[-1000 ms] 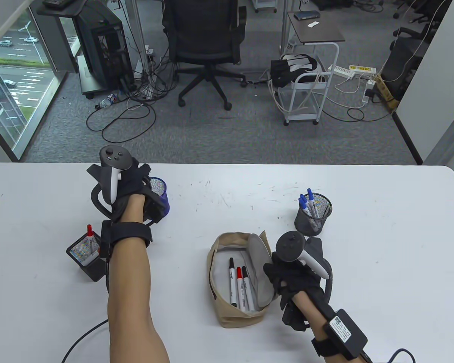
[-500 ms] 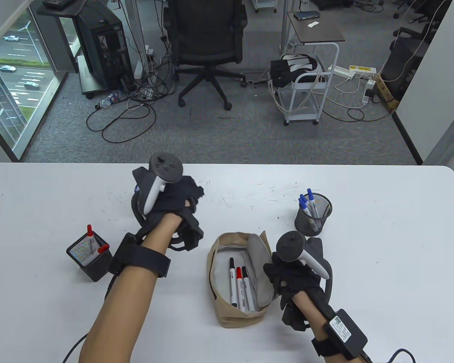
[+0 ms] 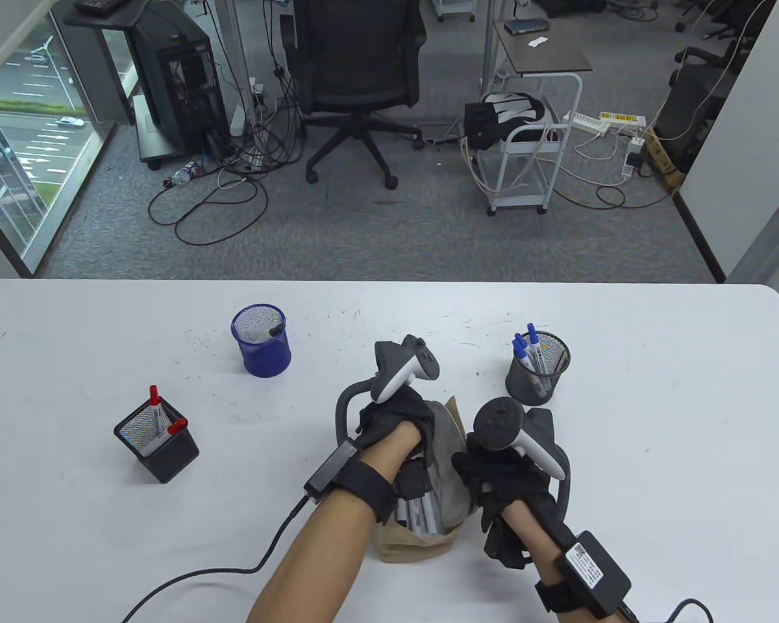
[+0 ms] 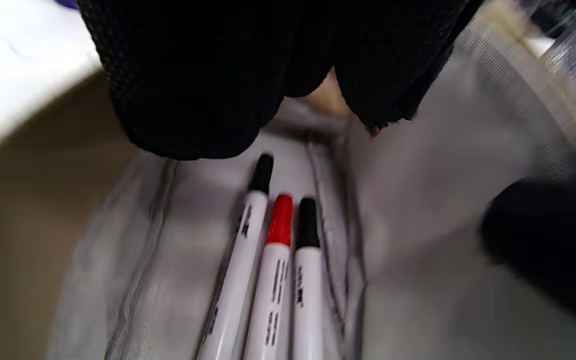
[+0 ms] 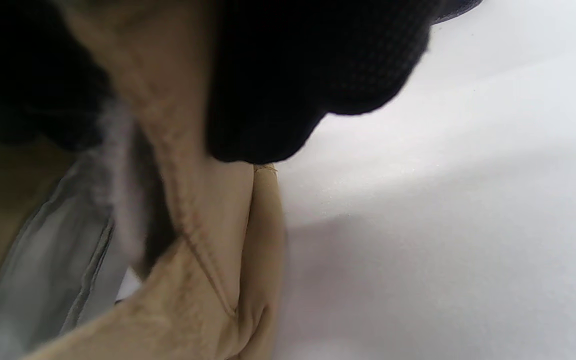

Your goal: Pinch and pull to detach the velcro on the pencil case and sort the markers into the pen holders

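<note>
The beige pencil case (image 3: 409,549) lies flap-open at the table's front middle. In the left wrist view, its grey lining (image 4: 443,175) holds a black marker (image 4: 260,172), a red marker (image 4: 280,220) and a second black marker (image 4: 308,222) side by side. My left hand (image 3: 396,415) reaches into the case; its gloved fingers (image 4: 208,75) hang just above the caps and hold nothing. My right hand (image 3: 487,467) grips the case's right edge (image 5: 208,225), its fingers (image 5: 293,75) pinching the beige fabric.
A blue mesh holder (image 3: 259,341) with one black marker stands at the left middle. A black square holder (image 3: 159,451) with red markers sits at the front left. A grey round holder (image 3: 537,373) with blue markers stands just behind my right hand.
My left hand left the blue holder, swung right across the table and now dips into the open case. My right hand has kept its hold on the case.
</note>
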Action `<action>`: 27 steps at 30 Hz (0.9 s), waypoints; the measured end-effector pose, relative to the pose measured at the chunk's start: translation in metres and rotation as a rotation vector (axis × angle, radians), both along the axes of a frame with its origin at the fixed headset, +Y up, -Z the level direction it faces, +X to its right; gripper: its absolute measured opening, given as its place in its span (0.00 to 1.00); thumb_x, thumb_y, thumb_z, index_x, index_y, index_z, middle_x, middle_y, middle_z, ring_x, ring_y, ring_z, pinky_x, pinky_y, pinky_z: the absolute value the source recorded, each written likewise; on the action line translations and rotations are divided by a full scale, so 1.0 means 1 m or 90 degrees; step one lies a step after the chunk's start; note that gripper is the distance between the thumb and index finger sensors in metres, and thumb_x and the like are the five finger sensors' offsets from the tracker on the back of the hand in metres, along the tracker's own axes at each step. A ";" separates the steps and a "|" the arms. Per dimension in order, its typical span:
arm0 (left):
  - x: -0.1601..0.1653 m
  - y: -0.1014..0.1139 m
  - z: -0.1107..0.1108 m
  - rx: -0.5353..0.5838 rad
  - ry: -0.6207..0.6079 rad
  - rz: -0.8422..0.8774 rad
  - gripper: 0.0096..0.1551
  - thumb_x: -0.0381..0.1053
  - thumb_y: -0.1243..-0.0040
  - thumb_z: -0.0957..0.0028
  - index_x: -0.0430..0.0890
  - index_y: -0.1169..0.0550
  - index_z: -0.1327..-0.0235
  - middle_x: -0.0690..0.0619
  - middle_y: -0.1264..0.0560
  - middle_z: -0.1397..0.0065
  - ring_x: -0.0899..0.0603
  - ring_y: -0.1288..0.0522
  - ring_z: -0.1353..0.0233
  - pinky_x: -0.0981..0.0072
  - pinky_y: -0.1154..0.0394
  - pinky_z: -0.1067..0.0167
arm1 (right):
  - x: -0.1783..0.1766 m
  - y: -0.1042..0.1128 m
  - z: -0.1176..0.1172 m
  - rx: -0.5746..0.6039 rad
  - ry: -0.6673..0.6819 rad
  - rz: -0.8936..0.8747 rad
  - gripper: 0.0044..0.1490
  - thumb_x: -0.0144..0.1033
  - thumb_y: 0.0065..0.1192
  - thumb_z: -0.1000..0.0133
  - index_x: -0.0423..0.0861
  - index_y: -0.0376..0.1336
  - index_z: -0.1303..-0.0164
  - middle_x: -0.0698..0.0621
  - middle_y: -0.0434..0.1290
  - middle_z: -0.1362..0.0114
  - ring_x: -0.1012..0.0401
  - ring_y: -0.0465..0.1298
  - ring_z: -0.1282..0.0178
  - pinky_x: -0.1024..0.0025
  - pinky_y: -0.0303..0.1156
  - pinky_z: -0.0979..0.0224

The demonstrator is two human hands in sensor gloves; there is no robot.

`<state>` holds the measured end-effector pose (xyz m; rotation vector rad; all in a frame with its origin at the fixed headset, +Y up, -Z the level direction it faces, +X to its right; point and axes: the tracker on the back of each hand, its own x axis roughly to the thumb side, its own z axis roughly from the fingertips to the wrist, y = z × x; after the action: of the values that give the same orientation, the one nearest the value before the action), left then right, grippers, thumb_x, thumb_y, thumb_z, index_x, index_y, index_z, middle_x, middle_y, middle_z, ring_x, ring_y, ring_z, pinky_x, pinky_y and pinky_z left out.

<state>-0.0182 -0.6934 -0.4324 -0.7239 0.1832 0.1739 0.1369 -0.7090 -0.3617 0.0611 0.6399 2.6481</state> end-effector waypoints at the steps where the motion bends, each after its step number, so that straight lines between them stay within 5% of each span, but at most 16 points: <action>1: 0.000 -0.007 -0.001 -0.014 0.005 -0.004 0.42 0.56 0.27 0.50 0.36 0.24 0.26 0.34 0.18 0.30 0.34 0.13 0.38 0.55 0.11 0.51 | 0.000 0.000 0.000 -0.001 0.000 -0.002 0.37 0.40 0.68 0.43 0.29 0.64 0.32 0.40 0.84 0.46 0.60 0.87 0.74 0.70 0.82 0.69; 5: 0.004 -0.045 -0.008 -0.081 0.033 -0.069 0.47 0.58 0.26 0.51 0.34 0.26 0.24 0.34 0.18 0.30 0.34 0.14 0.37 0.54 0.11 0.50 | 0.000 0.000 0.000 -0.003 0.001 -0.006 0.37 0.40 0.67 0.43 0.29 0.64 0.32 0.40 0.84 0.46 0.60 0.87 0.74 0.70 0.82 0.69; 7: 0.008 -0.046 -0.010 -0.025 0.031 -0.121 0.48 0.59 0.24 0.54 0.34 0.24 0.26 0.37 0.15 0.34 0.36 0.11 0.42 0.57 0.10 0.53 | 0.000 0.000 0.000 0.000 0.002 -0.003 0.37 0.40 0.67 0.43 0.29 0.64 0.32 0.40 0.84 0.45 0.60 0.87 0.74 0.70 0.82 0.69; 16: 0.015 -0.072 -0.018 -0.006 0.027 -0.194 0.44 0.58 0.20 0.58 0.36 0.20 0.32 0.47 0.09 0.46 0.45 0.08 0.54 0.64 0.10 0.61 | -0.001 0.000 0.000 0.002 0.003 0.001 0.37 0.40 0.68 0.43 0.29 0.64 0.32 0.40 0.84 0.45 0.60 0.87 0.73 0.70 0.81 0.69; 23: 0.008 -0.064 -0.015 0.006 0.010 -0.161 0.44 0.58 0.20 0.58 0.39 0.21 0.31 0.49 0.09 0.47 0.47 0.08 0.57 0.65 0.11 0.62 | -0.001 0.000 0.000 0.002 0.001 0.003 0.37 0.40 0.68 0.43 0.29 0.64 0.32 0.40 0.84 0.45 0.60 0.87 0.73 0.70 0.82 0.69; 27: -0.015 -0.022 -0.017 0.067 0.032 0.023 0.41 0.58 0.20 0.58 0.45 0.20 0.30 0.51 0.10 0.45 0.48 0.08 0.55 0.65 0.10 0.60 | -0.001 0.000 0.000 0.003 0.001 0.004 0.37 0.40 0.68 0.43 0.29 0.64 0.32 0.40 0.84 0.45 0.60 0.87 0.73 0.70 0.82 0.69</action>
<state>-0.0333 -0.7159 -0.4490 -0.6186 0.2073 0.2354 0.1358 -0.7090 -0.3613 0.0624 0.6358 2.6564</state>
